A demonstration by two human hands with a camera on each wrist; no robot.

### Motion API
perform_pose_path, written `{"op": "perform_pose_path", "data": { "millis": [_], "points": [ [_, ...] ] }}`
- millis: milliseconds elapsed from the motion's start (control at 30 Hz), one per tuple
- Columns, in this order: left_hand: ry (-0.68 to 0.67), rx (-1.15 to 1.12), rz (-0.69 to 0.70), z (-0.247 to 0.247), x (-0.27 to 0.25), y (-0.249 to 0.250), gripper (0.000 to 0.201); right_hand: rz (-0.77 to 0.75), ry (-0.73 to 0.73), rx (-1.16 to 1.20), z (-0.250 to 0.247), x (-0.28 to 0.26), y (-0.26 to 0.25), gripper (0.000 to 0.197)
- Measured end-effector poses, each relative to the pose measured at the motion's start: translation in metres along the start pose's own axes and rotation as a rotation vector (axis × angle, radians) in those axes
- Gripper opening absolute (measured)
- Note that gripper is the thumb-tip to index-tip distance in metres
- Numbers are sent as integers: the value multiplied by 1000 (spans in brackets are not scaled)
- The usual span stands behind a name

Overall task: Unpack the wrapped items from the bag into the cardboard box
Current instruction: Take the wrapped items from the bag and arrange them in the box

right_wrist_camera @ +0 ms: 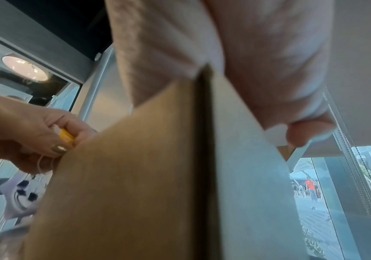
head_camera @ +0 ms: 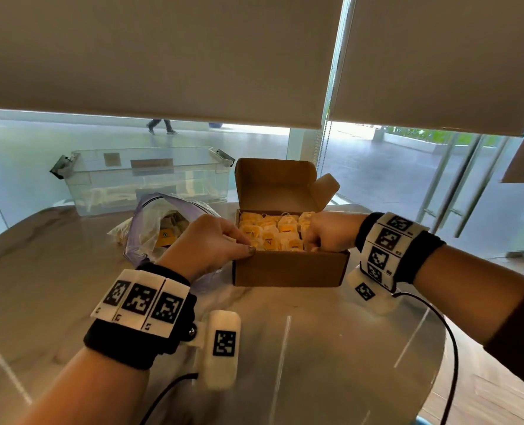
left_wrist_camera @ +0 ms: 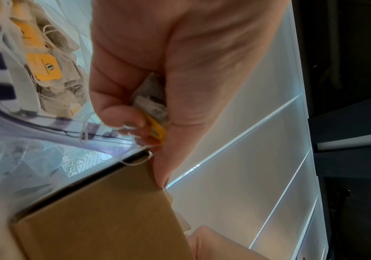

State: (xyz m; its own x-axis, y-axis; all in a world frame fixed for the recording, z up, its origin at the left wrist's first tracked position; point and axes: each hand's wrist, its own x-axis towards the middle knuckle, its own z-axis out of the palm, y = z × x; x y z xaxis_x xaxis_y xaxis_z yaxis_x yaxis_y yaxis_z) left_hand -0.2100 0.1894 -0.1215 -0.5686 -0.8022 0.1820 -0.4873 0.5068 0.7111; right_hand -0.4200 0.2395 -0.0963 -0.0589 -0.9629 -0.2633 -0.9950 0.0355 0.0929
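On worktop (head_camera: 285,348), cardboard box (head_camera: 288,268) looked approx. full of wrapped items (head_camera: 269,233), bag (head_camera: 150,228) held more; left hand (head_camera: 211,243) fingers pinched one w/ yellow tag at near-left rim, right hand (head_camera: 328,231) fingers curled inside, grip unclear.

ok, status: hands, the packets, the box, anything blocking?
Left hand pinches a yellow-tagged packet at the box rim. Right hand curled inside the box, grip unclear. Box nearly full; more packets in the bag. Nothing blocking.
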Motion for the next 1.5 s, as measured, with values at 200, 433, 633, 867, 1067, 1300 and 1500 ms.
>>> {"op": "perform_pose_path", "data": {
  "millis": [200, 433, 633, 867, 1067, 1300, 1500],
  "points": [
    [-12, 6, -18, 0, 2, -3, 8, 56, 128, 56, 9, 5, 7, 23],
    [16, -189, 25, 1, 1, 5, 19, 46, 227, 187, 7, 0, 10, 24],
    [-58, -971, -80, -1, 1, 13, 28, -43, 615, 445, -5, -17, -13, 24],
    [-45, -997, -29, -1, 4, 12, 42, -131, 704, 805, -3, -24, -56, 20],
    [-22, -929, 46, 2, 5, 10, 48, -117, 721, 1033, 1, -22, -72, 10],
    [-55, -809, 98, 3, 3, 8, 54, -64, 617, 1283, 1, -20, -65, 9],
    [-66, -839, 119, 5, 5, 5, 34, -93, 673, 1328, 2, -22, -59, 12]
  ]
}}
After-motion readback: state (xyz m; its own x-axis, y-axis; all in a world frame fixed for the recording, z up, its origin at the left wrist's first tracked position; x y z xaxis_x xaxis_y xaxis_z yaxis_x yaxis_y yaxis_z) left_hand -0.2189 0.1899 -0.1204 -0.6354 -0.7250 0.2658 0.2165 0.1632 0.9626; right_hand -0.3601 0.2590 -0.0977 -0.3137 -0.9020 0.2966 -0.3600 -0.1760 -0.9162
